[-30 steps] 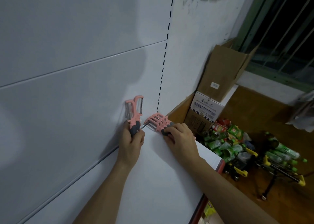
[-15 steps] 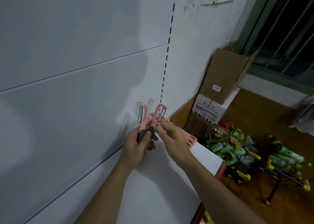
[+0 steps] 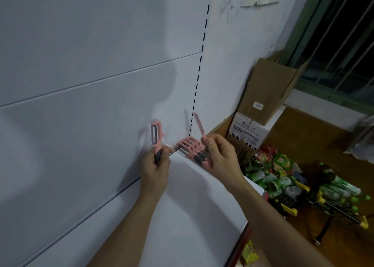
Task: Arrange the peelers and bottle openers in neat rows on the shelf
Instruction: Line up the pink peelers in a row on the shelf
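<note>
Left hand (image 3: 155,169) grips the upright peeler (image 3: 156,134), right hand (image 3: 220,157) pinches the tilted peeler (image 3: 199,125), and careless placing could scatter the laid row (image 3: 190,147)

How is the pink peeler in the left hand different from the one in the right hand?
The left peeler faces the camera, showing its blade slot; the right peeler is edge-on and looks thin. The left peeler stands nearly upright; the right peeler leans left. The left hand wraps the left peeler's dark handle; the right hand pinches the right peeler low down. Both are pink and held above the shelf.
</note>
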`<state>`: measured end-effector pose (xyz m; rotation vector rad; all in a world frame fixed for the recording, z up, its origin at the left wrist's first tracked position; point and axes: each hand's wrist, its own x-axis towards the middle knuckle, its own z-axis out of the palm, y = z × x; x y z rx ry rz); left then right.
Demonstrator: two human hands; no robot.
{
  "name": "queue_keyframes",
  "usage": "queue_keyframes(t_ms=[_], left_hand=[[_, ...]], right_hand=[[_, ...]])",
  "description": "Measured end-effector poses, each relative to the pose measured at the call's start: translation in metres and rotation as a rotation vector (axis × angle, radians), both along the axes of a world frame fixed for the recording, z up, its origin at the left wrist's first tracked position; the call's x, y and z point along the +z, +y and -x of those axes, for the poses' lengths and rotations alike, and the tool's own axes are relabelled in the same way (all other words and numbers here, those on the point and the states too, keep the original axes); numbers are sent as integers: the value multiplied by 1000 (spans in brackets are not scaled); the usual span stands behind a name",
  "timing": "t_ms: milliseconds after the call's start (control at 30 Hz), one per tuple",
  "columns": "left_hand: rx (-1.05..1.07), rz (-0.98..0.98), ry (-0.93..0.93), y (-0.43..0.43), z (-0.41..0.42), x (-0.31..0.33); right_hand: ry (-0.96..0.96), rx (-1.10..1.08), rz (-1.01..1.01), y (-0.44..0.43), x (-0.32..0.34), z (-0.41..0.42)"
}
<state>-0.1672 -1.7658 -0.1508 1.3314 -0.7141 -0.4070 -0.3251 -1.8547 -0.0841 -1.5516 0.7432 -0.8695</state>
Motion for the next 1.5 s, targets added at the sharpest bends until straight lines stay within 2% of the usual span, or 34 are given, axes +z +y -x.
queue_keyframes(t_ms=[133, 267, 400, 533, 633, 800, 1200, 1500], left_hand=[[29, -42, -54, 0, -1, -3], [2, 2, 6, 0, -2, -4], [-24, 47, 59, 0, -4, -7], [-38, 54, 64, -1, -4, -8], [-37, 49, 66, -1, -4, -8], [-42, 38, 61, -1, -4, -6], [-44, 26, 62, -2, -4, -6], [-47, 6, 75, 0, -1, -2]], right_hand=[[494, -70, 350, -10, -14, 10], [673, -35, 503, -11, -21, 11], [617, -95, 636, -5, -22, 12], [650, -162, 858, 0, -31, 10], [548, -168, 906, -1, -39, 8], [491, -161, 894, -2, -51, 5], [559, -128, 833, -2, -57, 2], [624, -176, 894, 2, -58, 1]])
